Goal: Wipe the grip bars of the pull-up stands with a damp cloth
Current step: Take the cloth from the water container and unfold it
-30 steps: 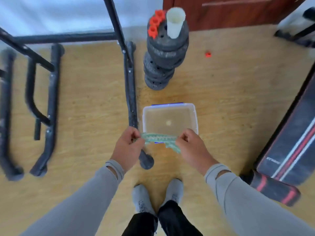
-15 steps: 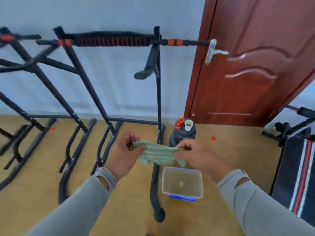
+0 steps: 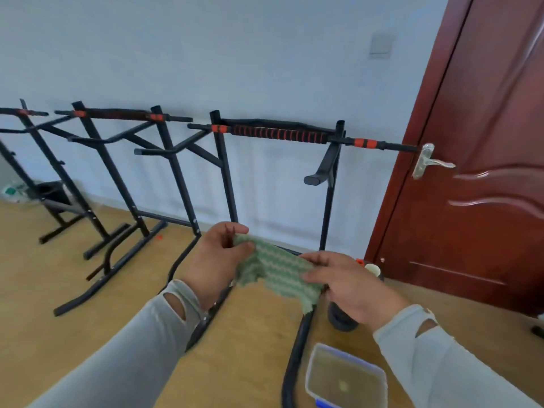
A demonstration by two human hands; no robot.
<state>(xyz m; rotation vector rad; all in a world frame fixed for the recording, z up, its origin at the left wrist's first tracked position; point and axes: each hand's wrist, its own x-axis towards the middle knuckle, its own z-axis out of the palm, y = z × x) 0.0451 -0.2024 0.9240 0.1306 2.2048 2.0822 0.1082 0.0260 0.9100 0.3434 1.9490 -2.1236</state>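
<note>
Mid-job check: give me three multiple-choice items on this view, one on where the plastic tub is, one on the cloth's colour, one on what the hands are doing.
1. Where is the clear tub?
A. On the floor, lower right
B. Hanging on the grip bar
C. In the left hand

2. What colour is the cloth?
A. Plain red
B. Green with pale zigzags
C. Black

3. How is the cloth held?
A. Draped over the grip bar
B. Lying on the floor
C. Stretched between both hands

Answers:
1 A: the tub sits on the wooden floor by the nearest stand's foot.
2 B: green weave with light wavy stripes.
3 C: the left hand and the right hand each pinch one end, below the bar and clear of it.
</note>
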